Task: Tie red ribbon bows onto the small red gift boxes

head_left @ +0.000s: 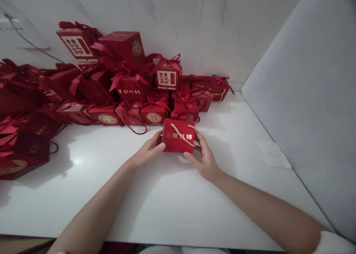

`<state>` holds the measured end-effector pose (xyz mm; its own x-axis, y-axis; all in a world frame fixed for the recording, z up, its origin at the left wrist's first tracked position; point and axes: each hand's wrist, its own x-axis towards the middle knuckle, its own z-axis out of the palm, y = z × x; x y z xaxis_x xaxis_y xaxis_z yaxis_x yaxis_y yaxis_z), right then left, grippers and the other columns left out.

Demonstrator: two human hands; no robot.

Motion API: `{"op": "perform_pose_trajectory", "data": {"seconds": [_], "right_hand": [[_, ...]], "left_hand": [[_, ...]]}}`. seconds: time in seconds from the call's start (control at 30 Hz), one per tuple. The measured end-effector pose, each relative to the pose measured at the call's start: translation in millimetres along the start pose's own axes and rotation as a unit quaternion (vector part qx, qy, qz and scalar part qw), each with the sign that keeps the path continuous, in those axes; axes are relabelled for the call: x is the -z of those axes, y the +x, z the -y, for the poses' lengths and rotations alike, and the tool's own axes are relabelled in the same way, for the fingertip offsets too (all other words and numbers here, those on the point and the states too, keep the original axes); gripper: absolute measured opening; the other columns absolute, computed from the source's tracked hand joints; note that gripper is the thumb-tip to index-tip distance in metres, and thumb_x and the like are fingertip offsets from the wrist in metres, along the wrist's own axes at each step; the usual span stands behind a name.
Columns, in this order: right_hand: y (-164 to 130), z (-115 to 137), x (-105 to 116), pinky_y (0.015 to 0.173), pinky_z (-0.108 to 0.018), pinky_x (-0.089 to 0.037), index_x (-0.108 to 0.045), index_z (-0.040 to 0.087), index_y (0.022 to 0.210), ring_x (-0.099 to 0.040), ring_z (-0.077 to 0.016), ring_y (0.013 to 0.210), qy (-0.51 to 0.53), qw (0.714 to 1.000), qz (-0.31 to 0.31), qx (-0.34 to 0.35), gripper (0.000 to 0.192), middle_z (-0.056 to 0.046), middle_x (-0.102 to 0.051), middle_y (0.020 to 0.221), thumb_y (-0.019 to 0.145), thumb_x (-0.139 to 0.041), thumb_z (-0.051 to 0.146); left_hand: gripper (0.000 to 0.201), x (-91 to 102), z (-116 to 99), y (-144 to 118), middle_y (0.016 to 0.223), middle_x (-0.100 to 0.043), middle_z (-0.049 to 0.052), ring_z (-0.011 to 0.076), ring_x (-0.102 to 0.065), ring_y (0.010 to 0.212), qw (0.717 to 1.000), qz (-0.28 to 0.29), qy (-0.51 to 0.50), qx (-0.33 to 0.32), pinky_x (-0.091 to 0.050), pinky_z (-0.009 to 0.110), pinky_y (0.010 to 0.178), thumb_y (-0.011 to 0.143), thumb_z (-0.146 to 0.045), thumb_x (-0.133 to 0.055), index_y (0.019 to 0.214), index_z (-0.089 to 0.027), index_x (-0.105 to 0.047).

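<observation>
A small red gift box (178,136) with gold lettering and a gold cord handle stands on the white table (167,202), near its middle. My left hand (148,150) grips the box's left side, thumb at its lower front corner. My right hand (203,157) holds the box's right side, fingers curled around its edge. Both forearms reach in from the bottom of the view.
A pile of several red gift boxes with ribbons (130,83) lines the back wall, just behind the held box. More red boxes and bags (22,135) crowd the left side. A grey panel (306,98) rises at the right edge.
</observation>
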<state>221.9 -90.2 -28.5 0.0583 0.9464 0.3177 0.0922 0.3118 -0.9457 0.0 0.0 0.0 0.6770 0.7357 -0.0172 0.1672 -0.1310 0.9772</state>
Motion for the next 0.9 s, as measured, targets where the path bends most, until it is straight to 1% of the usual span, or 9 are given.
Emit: {"op": "perform_pose_trajectory", "data": {"seconds": [0.2, 0.33, 0.43, 0.5, 0.53, 0.63, 0.7, 0.83, 0.9], "right_hand": [[1, 1, -1, 0.100, -0.049, -0.050, -0.031, 0.031, 0.149, -0.045, -0.0299, 0.134, 0.000, 1.000, -0.002, -0.002, 0.071, -0.010, -0.042, 0.149, 0.088, -0.068, 0.037], [1, -2, -1, 0.101, -0.047, -0.051, -0.031, 0.031, 0.149, -0.043, -0.0302, 0.136, 0.036, 0.999, -0.011, -0.016, 0.072, -0.009, -0.041, 0.151, 0.087, -0.068, 0.040], [0, -9, -1, 0.096, -0.046, -0.055, -0.030, 0.033, 0.149, -0.048, -0.0290, 0.132, 0.120, 0.991, -0.020, -0.053, 0.068, -0.007, -0.041, 0.151, 0.090, -0.062, 0.046], [0, -13, -1, 0.091, -0.045, -0.058, -0.029, 0.035, 0.149, -0.052, -0.0280, 0.128, 0.166, 0.983, -0.006, -0.078, 0.066, -0.006, -0.042, 0.151, 0.091, -0.060, 0.047], [0, -14, -1, 0.091, -0.045, -0.058, -0.029, 0.036, 0.149, -0.053, -0.0275, 0.128, 0.178, 0.980, 0.006, -0.085, 0.067, -0.005, -0.043, 0.150, 0.091, -0.060, 0.046], [-2, -14, -1, 0.102, -0.046, -0.052, -0.029, 0.038, 0.149, -0.050, -0.0258, 0.132, 0.189, 0.978, 0.040, -0.078, 0.068, -0.003, -0.045, 0.150, 0.091, -0.063, 0.042], [-2, -12, -1, 0.107, -0.047, -0.048, -0.031, 0.039, 0.149, -0.046, -0.0257, 0.136, 0.180, 0.980, 0.049, -0.064, 0.066, -0.002, -0.043, 0.151, 0.091, -0.063, 0.043], [2, -11, -1, 0.110, -0.048, -0.044, -0.034, 0.036, 0.148, -0.040, -0.0271, 0.140, 0.150, 0.986, 0.025, -0.070, 0.064, -0.002, -0.039, 0.154, 0.091, -0.060, 0.049], [4, -14, 0, 0.111, -0.050, -0.042, -0.036, 0.034, 0.147, -0.042, -0.0276, 0.139, 0.148, 0.985, 0.002, -0.090, 0.064, -0.005, -0.043, 0.152, 0.090, -0.060, 0.051]], "left_hand": [[0.076, -1.2, -2, -1, 0.148, -0.047, 0.015, 0.0372, -0.043, 0.136, 1.000, 0.003, -0.009, 0.001, -0.042, 0.043, 0.107, 0.090, -0.058, -0.053, 0.151, -0.018, -0.033], [0.075, -0.8, 3, 1, 0.150, -0.045, 0.014, 0.0363, -0.043, 0.136, 0.998, 0.000, -0.049, -0.034, -0.039, 0.043, 0.110, 0.087, -0.062, -0.054, 0.147, -0.019, -0.039], [0.064, -1.4, 10, 2, 0.145, -0.051, 0.012, 0.0338, -0.045, 0.135, 0.994, -0.051, -0.088, -0.050, -0.037, 0.041, 0.111, 0.089, -0.059, -0.054, 0.140, -0.020, -0.049], [0.059, -2.7, 15, 3, 0.143, -0.053, 0.009, 0.0313, -0.043, 0.137, 0.989, -0.089, -0.118, -0.033, -0.036, 0.039, 0.113, 0.090, -0.051, -0.058, 0.140, -0.022, -0.048], [0.061, -3.5, 16, 3, 0.144, -0.052, 0.009, 0.0305, -0.043, 0.138, 0.985, -0.100, -0.141, -0.020, -0.036, 0.039, 0.113, 0.089, -0.048, -0.060, 0.143, -0.024, -0.046], [0.073, -5.9, 18, 2, 0.143, -0.054, 0.010, 0.0321, -0.049, 0.133, 0.969, -0.098, -0.225, 0.019, -0.042, 0.041, 0.109, 0.084, -0.048, -0.065, 0.147, -0.026, -0.037], [0.076, -7.1, 14, 0, 0.139, -0.057, 0.011, 0.0346, -0.054, 0.128, 0.961, -0.086, -0.261, 0.035, -0.046, 0.044, 0.105, 0.081, -0.050, -0.067, 0.146, -0.023, -0.039], [0.071, -7.5, 4, -1, 0.131, -0.063, 0.013, 0.0378, -0.059, 0.120, 0.956, -0.068, -0.284, 0.037, -0.050, 0.048, 0.099, 0.080, -0.052, -0.064, 0.140, -0.019, -0.047], [0.069, -6.5, 3, 0, 0.130, -0.064, 0.013, 0.0375, -0.060, 0.120, 0.960, -0.069, -0.270, 0.017, -0.050, 0.047, 0.099, 0.078, -0.051, -0.067, 0.137, -0.020, -0.049]]}}
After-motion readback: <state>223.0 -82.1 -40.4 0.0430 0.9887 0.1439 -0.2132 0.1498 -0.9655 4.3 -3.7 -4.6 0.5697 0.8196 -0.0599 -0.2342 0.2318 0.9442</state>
